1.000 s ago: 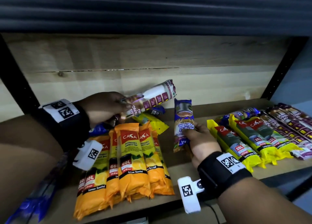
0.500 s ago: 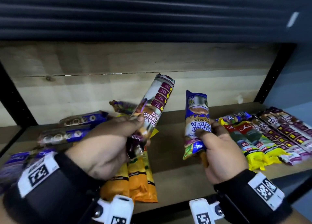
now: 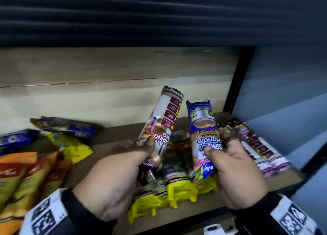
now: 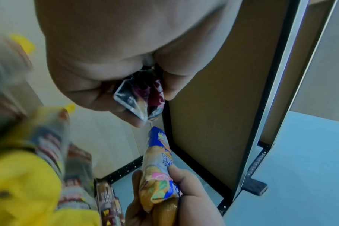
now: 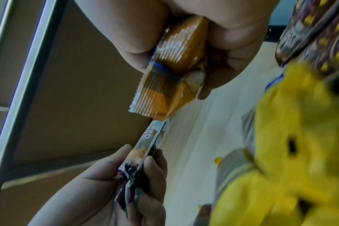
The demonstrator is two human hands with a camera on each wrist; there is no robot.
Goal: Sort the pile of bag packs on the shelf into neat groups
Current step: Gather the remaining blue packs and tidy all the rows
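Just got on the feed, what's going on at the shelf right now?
A person is sorting garbage-bag packs. The left hand grips a white-and-maroon drawstring pack by its lower end, and the right hand grips a blue handle-bag pack; both are held upright above the shelf. Beneath them lies a row of yellow-ended packs, with maroon packs to the right and orange packs to the left. A few loose packs lie at the back left.

wooden back panel point(image 3: 113, 71) | black upright post point(image 3: 235, 86) | blue wall point(image 3: 283, 79)
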